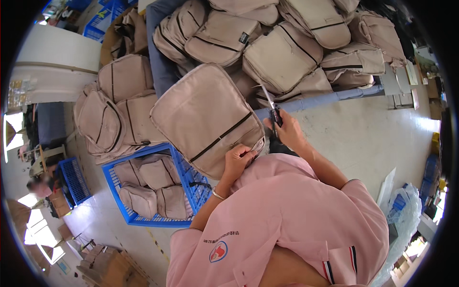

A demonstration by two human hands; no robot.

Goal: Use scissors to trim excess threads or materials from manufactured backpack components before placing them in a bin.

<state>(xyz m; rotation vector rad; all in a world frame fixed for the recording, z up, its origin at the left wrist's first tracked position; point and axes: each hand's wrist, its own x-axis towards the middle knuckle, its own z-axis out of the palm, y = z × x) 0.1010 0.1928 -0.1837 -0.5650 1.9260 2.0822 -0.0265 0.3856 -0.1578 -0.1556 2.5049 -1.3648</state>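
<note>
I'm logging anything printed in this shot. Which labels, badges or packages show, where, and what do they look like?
Small dark rectangular tag: sewn on a beige bag in the top pile.
Round badge: on the pink shirt's chest, blue rim, red and white centre.
Clear plastic bags: crumpled, lower right on the floor, bluish contents.

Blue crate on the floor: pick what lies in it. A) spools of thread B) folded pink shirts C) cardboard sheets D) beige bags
D: the blue crate left of the person holds several beige bags, the same kind as the beige bag gripped by the left hand.
</note>
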